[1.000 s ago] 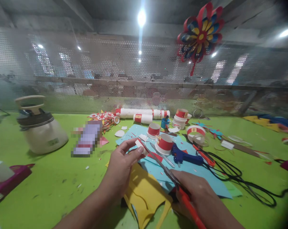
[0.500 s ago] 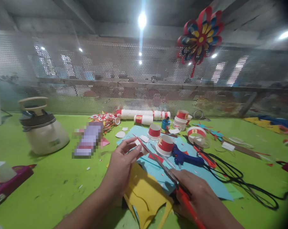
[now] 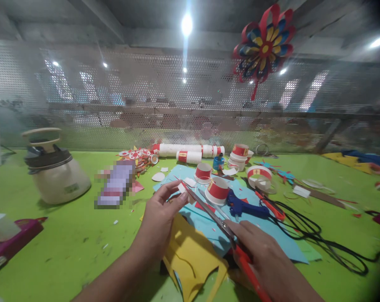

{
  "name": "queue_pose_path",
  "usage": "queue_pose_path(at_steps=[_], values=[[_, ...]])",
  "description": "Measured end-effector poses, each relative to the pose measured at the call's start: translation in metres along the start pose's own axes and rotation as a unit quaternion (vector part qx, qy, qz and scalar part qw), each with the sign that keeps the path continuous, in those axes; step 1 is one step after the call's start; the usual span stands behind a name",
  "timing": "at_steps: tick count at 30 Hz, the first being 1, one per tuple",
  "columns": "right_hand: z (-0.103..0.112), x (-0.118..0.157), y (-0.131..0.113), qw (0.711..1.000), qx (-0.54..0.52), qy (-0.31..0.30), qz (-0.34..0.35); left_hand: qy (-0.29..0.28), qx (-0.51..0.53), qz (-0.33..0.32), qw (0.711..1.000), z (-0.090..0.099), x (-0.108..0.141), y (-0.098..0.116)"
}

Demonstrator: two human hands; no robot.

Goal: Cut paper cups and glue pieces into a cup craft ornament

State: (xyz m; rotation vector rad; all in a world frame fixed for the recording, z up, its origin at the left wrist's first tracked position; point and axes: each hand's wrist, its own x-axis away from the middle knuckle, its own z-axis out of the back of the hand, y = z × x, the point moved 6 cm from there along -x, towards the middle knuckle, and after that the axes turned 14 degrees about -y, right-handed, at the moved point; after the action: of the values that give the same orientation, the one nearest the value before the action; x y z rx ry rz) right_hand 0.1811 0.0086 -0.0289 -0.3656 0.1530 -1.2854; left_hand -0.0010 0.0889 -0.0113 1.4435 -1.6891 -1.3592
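My left hand [image 3: 160, 218] pinches a small white and red paper piece [image 3: 182, 188] between thumb and fingers. Red-handled scissors [image 3: 221, 224] are in my right hand [image 3: 262, 247], their blades reaching up to the edge of that piece. Beneath my hands lie a yellow sheet with cut edges [image 3: 192, 256] and light blue paper [image 3: 271, 237]. Just beyond the blades stand two red and white paper cups, a nearer one [image 3: 217, 191] and a farther one [image 3: 203, 172].
A blue glue gun [image 3: 246, 208] with a looped black cable lies right of the cups. Stacked cups [image 3: 238, 157] and a long cup row [image 3: 177, 150] are at the back. Left are a large jug [image 3: 57, 180], a blurred flat object [image 3: 116, 184] and a purple power strip [image 3: 19, 239].
Both hands, the paper piece and the scissors stay almost in place. The scissor blades look slightly closer together. The view has shifted very slightly.
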Motion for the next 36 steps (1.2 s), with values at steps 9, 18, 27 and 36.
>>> queue_pose_path(at_steps=[9, 18, 27, 36], values=[[-0.0023, 0.0012, 0.0025, 1.0, -0.004, 0.003, 0.004, -0.009, -0.002, -0.015, 1.0, -0.0024, -0.0008, 0.0014], [-0.0046, -0.0005, 0.0039, 1.0, 0.004, 0.008, 0.004, -0.004, -0.001, -0.015, 1.0, -0.004, 0.0017, 0.0038], [0.0003, 0.0016, -0.001, 1.0, 0.001, 0.018, 0.014, -0.003, 0.014, -0.013, 1.0, -0.0052, 0.0033, 0.0044], [0.0002, 0.0009, -0.0022, 0.999, 0.018, 0.035, 0.023, 0.001, 0.022, 0.0, 1.0, -0.0047, 0.0014, 0.0006]])
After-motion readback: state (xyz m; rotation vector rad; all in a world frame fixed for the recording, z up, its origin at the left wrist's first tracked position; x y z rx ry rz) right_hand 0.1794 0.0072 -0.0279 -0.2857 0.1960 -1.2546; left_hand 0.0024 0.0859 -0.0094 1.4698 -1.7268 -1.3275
